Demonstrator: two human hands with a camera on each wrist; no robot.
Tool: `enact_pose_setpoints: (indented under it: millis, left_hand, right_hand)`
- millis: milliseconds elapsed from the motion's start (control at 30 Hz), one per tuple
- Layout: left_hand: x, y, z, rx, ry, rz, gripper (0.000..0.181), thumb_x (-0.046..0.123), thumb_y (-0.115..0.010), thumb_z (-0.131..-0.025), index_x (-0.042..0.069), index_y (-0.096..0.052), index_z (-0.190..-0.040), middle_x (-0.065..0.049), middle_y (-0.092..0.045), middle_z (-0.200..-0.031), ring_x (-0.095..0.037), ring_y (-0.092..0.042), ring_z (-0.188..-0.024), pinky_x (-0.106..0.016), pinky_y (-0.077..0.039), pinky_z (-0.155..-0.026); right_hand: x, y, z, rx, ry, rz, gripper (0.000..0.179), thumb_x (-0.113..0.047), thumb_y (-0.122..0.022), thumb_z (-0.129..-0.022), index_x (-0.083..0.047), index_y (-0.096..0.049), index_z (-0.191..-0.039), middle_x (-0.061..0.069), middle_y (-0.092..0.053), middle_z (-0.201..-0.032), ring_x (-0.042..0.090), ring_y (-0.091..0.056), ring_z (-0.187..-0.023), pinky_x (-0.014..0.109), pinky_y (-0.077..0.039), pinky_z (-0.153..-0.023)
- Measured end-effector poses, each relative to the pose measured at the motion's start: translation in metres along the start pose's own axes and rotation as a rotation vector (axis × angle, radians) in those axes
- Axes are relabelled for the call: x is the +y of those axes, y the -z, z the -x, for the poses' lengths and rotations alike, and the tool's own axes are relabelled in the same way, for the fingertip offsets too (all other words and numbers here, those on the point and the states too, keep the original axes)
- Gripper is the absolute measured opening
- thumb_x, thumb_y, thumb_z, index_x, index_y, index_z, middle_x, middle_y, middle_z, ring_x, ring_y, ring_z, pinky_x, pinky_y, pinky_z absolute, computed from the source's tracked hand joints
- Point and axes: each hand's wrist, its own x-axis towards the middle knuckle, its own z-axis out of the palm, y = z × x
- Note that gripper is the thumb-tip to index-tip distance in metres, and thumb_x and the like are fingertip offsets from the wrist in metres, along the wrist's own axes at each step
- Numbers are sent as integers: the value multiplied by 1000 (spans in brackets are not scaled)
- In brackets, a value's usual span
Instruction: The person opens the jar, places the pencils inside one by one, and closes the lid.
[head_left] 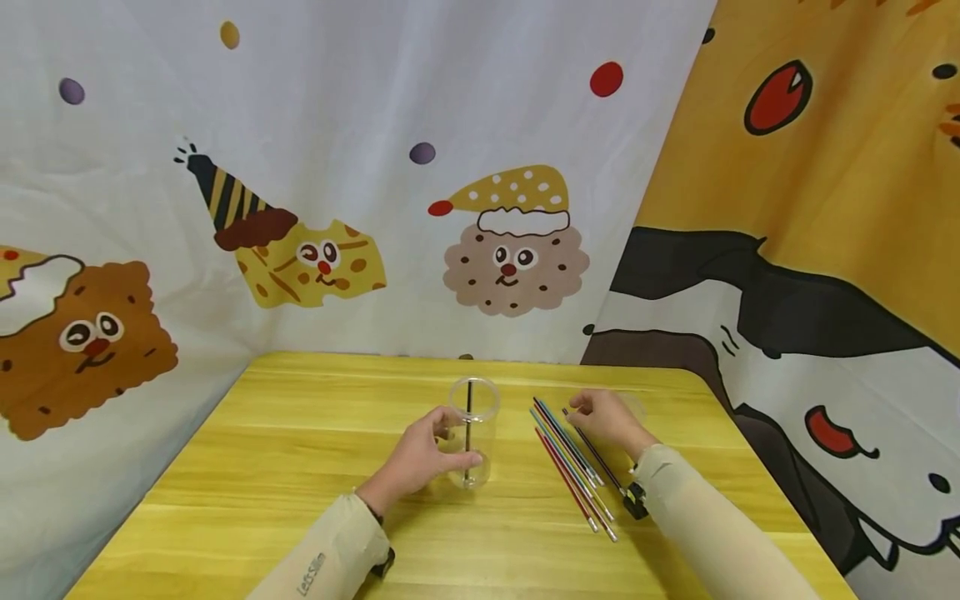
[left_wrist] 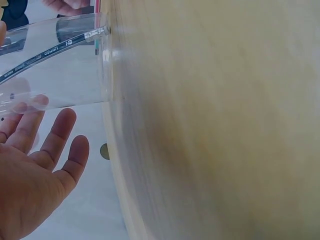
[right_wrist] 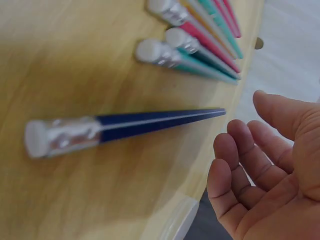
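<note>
My left hand [head_left: 416,462] holds a clear plastic jar [head_left: 483,429] upright on the table, thumb at the near side and fingers round the left. Inside leans a black pencil [left_wrist: 47,52], its silver-ferruled end at the jar's base. My right hand [head_left: 611,419] is over a dark blue pencil [right_wrist: 150,124] lying on the table, thumb and fingertips close by its far end. In the right wrist view a gap shows between the thumb and the bent fingers, and nothing is in them. To the left of that pencil lie several coloured pencils [head_left: 570,442], side by side.
Behind my right hand lies a clear round lid [head_left: 635,406], partly hidden. The wooden table [head_left: 300,417] ends at a cloth backdrop [head_left: 337,125] printed with cartoon figures. White eraser ends of the pencils point toward me.
</note>
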Motion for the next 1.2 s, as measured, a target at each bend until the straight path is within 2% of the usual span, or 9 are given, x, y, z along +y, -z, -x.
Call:
enact_pose_setpoints:
  millis: [200, 333, 400, 667, 833, 1000, 1200]
  left_hand:
    - [2, 1, 1, 5, -4, -4, 64, 43, -93, -85, 23, -63, -137, -12, -65, -143, -38, -59, -128, -50, -57, -96]
    - [2, 0, 1, 9, -5, -2, 63, 42, -92, -85, 23, -63, -137, -8, -65, -141, -37, -59, -128, -50, -57, -96]
    - [1, 0, 1, 12, -5, -4, 63, 42, -92, -85, 24, -63, -138, -6, -65, -141, -37, -59, -128, -50, -57, -96]
    - [-1, 0, 0, 11, 2, -7, 64, 43, -92, -85, 25, -62, -139, -11, -64, -145, -37, -59, -128, -50, -57, -96]
    - [-2, 0, 0, 7, -3, -17, 64, 45, -92, -85, 26, -62, -139, -6, -65, -142, -36, -59, -127, -47, -57, -95]
    - [-2, 0, -1, 3, -3, -22, 65, 47, -92, -84, 29, -62, -138, -1, -65, -141, -34, -60, -127, -46, -57, -95]
    - [-2, -1, 0, -1, -7, -12, 65, 48, -92, -84, 27, -62, -137, 0, -66, -138, -35, -60, -125, -46, -57, -94]
  right_hand:
    - [11, -1, 1, -7, -8, 46, 37, -17, -74, -101, 4, -69, -132, 22, -74, -123, 35, -73, -108, 48, -63, -87]
    - [15, -1, 0, -17, -17, 86, 38, -17, -78, -99, 4, -71, -129, 21, -76, -120, 34, -74, -106, 48, -63, -87]
    - [15, 0, 0, -21, -23, 102, 38, -18, -79, -98, 3, -71, -129, 20, -76, -119, 33, -74, -105, 48, -63, -88]
    - [11, 3, 4, -53, -29, 194, 42, -16, -83, -94, 4, -70, -128, 20, -77, -117, 32, -75, -99, 51, -62, -88]
    - [7, 7, 7, -91, -36, 281, 45, -13, -85, -90, 4, -70, -129, 23, -73, -125, 36, -72, -105, 53, -60, -92]
    - [7, 8, 6, -126, -49, 313, 44, -10, -82, -92, 4, -69, -132, 25, -70, -134, 42, -69, -118, 54, -60, -96]
    - [6, 4, 7, -113, -35, 312, 40, -9, -81, -91, 3, -71, -128, 21, -73, -128, 43, -69, -116, 55, -60, -95]
